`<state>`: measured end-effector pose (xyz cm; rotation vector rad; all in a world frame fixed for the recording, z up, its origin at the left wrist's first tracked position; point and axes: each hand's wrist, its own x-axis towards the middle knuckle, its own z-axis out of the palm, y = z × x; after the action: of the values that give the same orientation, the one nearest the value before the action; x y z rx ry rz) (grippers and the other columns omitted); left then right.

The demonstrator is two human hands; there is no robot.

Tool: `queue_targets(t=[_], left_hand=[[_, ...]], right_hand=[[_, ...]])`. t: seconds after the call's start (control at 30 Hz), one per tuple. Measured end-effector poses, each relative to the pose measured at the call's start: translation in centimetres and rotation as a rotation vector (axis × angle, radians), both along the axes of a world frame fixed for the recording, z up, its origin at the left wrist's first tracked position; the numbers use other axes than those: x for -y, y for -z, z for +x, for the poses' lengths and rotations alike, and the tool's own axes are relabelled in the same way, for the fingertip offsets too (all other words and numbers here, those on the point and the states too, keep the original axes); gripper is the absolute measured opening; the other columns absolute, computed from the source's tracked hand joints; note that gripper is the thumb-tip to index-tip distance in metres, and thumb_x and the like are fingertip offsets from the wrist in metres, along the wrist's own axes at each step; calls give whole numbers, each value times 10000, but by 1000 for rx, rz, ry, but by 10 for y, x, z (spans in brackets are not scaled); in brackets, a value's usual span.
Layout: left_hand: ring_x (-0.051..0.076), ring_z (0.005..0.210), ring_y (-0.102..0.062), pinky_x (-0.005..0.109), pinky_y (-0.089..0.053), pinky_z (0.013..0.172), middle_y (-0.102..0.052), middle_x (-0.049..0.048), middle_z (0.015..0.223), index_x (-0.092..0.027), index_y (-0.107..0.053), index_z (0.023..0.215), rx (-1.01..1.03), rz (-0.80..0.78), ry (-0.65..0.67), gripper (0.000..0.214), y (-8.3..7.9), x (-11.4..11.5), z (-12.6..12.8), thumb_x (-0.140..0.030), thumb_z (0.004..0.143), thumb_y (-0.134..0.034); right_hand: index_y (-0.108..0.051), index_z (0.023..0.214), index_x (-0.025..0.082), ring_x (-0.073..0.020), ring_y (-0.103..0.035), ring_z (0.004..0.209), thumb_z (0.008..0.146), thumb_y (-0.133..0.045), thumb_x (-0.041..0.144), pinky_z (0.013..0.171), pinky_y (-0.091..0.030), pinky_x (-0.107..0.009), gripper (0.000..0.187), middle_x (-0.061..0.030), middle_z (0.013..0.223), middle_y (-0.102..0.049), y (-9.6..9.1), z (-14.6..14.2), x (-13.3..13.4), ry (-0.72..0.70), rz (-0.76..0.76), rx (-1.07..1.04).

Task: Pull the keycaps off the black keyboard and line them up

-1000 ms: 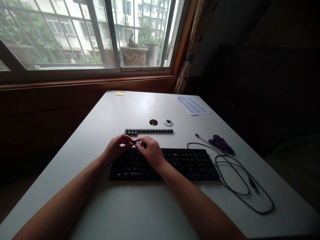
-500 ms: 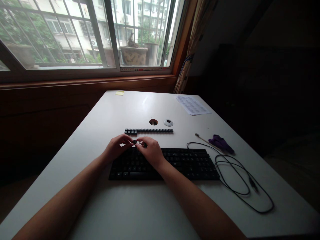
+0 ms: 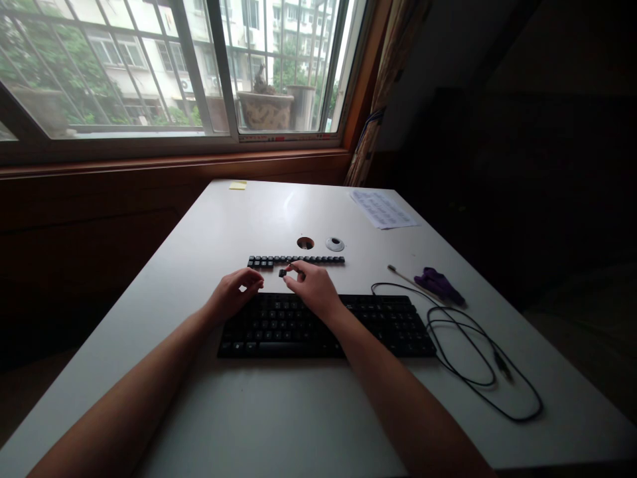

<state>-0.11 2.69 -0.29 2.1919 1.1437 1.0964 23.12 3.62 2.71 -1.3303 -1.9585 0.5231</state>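
Note:
A black keyboard [image 3: 368, 325] lies on the white desk [image 3: 269, 411] in front of me. Beyond it, several loose black keycaps form a row [image 3: 308, 259]. My right hand [image 3: 313, 287] reaches over the keyboard's far edge and pinches a small black keycap [image 3: 283, 273] just below that row. My left hand [image 3: 233, 297] rests at the keyboard's top left corner with its fingers curled together; I cannot make out anything in them.
The keyboard's black cable [image 3: 472, 372] loops on the desk to the right. A purple tool [image 3: 438, 284] and a thin stick [image 3: 404, 277] lie beyond it. A cable hole [image 3: 305, 243], its white cap [image 3: 335, 244], a printed sheet [image 3: 382, 210] and a yellow note [image 3: 237, 186] lie farther back.
My right hand has moved away from the left hand, forward toward the keycap row, carrying the keycap. My left hand stays at the keyboard's corner.

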Motion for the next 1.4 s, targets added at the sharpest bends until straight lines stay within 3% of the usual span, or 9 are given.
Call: queue_targets(t=[0.33, 0.63, 1.13, 1.4], left_hand=[[152, 759, -671, 262, -562, 699, -701, 61, 846, -166, -631, 973, 25, -22, 48, 132, -4, -1, -7, -270, 933, -560], [164, 756, -675, 288, -555, 705, -704, 63, 848, -167, -650, 970, 92, -77, 38, 148, -1, -4, -12, -289, 921, -582], [164, 766, -675, 287, -561, 711, -702, 67, 852, -160, -648, 964, 83, -86, 42, 149, -4, -3, -10, -285, 922, -577], [163, 760, -679, 276, -568, 689, -703, 62, 844, -164, -649, 971, 83, -78, 47, 147, -3, -3, -11, -281, 921, -577]], right_hand=[[-739, 1004, 274, -182, -632, 708, 779, -669, 332, 621, -402, -257, 242, -17, 796, -718, 5, -6, -36, -57, -115, 358], [-725, 1010, 266, -176, -652, 749, 819, -660, 383, 650, -429, -246, 233, -20, 846, -730, 23, -6, -41, -43, -155, 295], [-690, 1124, 271, -200, -670, 942, 855, -653, 277, 833, -496, -300, 272, -37, 1044, -735, 23, -5, -34, -29, -31, 232], [-720, 1111, 346, -181, -661, 901, 862, -588, 239, 820, -492, -292, 302, -5, 1041, -706, 18, -4, -25, -82, 47, 395]])
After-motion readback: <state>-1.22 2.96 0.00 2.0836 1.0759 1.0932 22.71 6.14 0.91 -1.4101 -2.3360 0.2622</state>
